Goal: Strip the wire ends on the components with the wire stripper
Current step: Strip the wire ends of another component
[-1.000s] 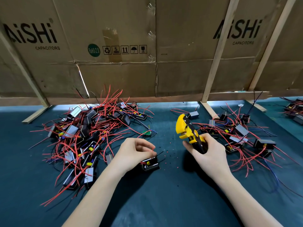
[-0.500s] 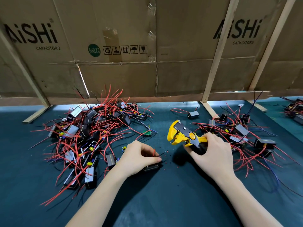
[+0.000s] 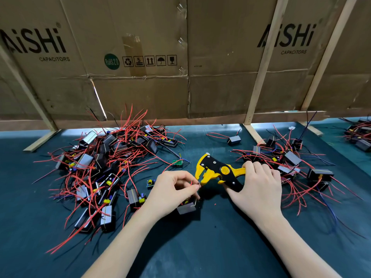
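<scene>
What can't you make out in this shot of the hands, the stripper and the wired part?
- Head view: whether the red wire end sits inside the wire stripper mouth; the left hand fingertips cover the spot.
- Head view: the stripper's handles, hidden inside the right hand grip.
- Head view: most of the held component, covered by the left hand.
- Head view: the far right pile, cut off by the picture edge.

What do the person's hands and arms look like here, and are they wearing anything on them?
Both the left hand and the right hand are bare, with no gloves. No rings, watch or wristband show. Both forearms are uncovered as far as the frame's lower edge, so no sleeve is visible.
</scene>
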Action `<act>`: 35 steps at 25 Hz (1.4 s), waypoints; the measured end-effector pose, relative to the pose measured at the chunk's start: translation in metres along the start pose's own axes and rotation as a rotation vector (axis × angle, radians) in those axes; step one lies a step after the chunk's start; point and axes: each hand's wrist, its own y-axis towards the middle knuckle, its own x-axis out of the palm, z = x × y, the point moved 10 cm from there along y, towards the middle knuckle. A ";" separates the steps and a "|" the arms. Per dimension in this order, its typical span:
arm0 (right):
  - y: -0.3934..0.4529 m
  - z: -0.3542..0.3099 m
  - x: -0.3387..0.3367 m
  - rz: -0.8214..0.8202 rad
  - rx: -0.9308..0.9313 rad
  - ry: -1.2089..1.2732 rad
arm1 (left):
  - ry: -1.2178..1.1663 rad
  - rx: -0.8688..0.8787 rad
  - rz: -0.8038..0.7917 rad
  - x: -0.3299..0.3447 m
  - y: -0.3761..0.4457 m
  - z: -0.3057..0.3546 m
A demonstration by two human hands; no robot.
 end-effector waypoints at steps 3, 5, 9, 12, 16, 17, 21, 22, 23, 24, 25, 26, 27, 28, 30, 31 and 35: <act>-0.001 -0.002 -0.002 0.025 -0.015 0.001 | -0.047 -0.025 -0.034 0.004 0.000 -0.003; -0.001 -0.004 -0.004 0.047 -0.025 0.002 | -0.083 -0.043 -0.045 0.005 -0.001 -0.005; 0.000 -0.004 -0.006 0.080 -0.030 0.012 | -0.137 -0.093 -0.047 0.006 -0.001 -0.011; 0.001 -0.004 -0.007 0.089 -0.041 0.003 | -0.163 -0.109 -0.076 0.007 -0.001 -0.011; 0.002 -0.007 -0.011 0.113 -0.051 -0.016 | -0.216 -0.139 -0.082 0.006 -0.002 -0.011; 0.001 -0.007 -0.011 0.116 -0.054 -0.018 | -0.222 -0.142 -0.078 0.006 -0.002 -0.012; 0.000 -0.008 -0.012 0.104 -0.063 -0.021 | -0.241 -0.149 -0.085 0.007 -0.001 -0.012; 0.000 -0.008 -0.011 0.094 -0.060 -0.019 | -0.239 -0.150 -0.090 0.007 -0.001 -0.013; 0.000 -0.007 -0.010 0.084 -0.054 -0.018 | -0.236 -0.151 -0.099 0.007 0.000 -0.013; 0.001 -0.006 -0.010 0.075 -0.048 -0.017 | -0.240 -0.154 -0.112 0.008 -0.001 -0.013; 0.001 -0.005 -0.009 0.066 -0.042 -0.017 | -0.253 -0.157 -0.130 0.008 -0.001 -0.014; 0.001 -0.003 -0.008 0.055 -0.035 -0.017 | -0.268 -0.158 -0.147 0.009 -0.002 -0.013; 0.002 -0.002 -0.007 0.043 -0.028 -0.019 | -0.273 -0.158 -0.155 0.010 -0.002 -0.014; 0.002 -0.001 -0.007 0.034 -0.024 -0.025 | -0.269 -0.164 -0.147 0.009 -0.002 -0.016; 0.001 -0.001 -0.006 0.027 -0.027 -0.036 | -0.264 -0.198 -0.088 0.005 -0.002 -0.021; 0.001 -0.003 -0.006 0.025 -0.033 -0.039 | -0.265 -0.214 -0.061 0.003 -0.002 -0.023; 0.000 -0.006 -0.006 0.038 -0.059 -0.056 | -0.234 -0.225 -0.045 0.002 -0.002 -0.024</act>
